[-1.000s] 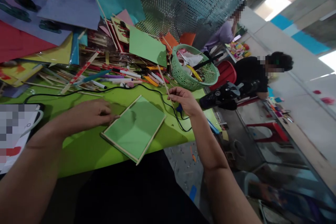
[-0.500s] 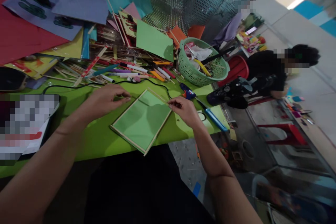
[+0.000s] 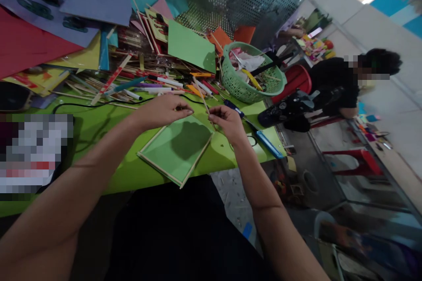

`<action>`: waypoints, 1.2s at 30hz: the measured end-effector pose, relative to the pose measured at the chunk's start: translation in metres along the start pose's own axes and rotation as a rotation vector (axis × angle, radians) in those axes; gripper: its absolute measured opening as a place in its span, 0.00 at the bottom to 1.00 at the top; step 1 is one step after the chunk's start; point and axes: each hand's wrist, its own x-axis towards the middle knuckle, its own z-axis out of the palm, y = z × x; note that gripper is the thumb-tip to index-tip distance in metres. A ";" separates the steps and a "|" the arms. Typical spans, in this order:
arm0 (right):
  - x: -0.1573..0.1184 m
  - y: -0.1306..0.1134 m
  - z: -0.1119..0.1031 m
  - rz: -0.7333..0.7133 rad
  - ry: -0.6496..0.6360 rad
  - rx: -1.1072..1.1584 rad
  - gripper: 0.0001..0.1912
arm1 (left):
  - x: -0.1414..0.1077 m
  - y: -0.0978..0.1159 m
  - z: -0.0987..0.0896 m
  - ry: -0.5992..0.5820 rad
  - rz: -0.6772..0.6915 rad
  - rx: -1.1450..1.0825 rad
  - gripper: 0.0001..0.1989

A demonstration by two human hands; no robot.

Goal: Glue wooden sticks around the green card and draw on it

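A green card (image 3: 174, 149) edged with thin wooden sticks lies tilted on the green tabletop, close to the front edge. My right hand (image 3: 226, 120) pinches a thin wooden stick (image 3: 201, 95) beyond the card's right corner; the stick points up and away. Over the far edge of the card is my left hand (image 3: 168, 110), its thumb and fingers bent close together. Whether anything small sits between those left fingertips cannot be made out. The hand's shadow falls on the card.
Behind lie markers (image 3: 168, 81), loose sticks and coloured paper. A green basket (image 3: 250, 92) of odds and ends stands at the back right, near a glue gun (image 3: 233, 107), a blue cutter (image 3: 269, 144) and a dark bottle (image 3: 280, 112). A person (image 3: 332, 83) sits farther right.
The stick in my right hand has swung up from near the card's far edge and now stands steeply. My left hand has moved right, over the card's far side.
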 end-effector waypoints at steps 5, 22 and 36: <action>0.010 -0.007 0.020 -0.052 0.110 0.260 0.19 | 0.006 0.006 0.017 -0.104 -0.017 -0.189 0.20; -0.016 -0.014 -0.028 -0.458 0.367 -0.586 0.25 | -0.002 -0.015 0.019 0.018 0.009 0.354 0.11; -0.040 0.019 -0.019 -0.409 0.121 -0.934 0.09 | -0.003 -0.025 0.014 0.007 -0.048 0.273 0.16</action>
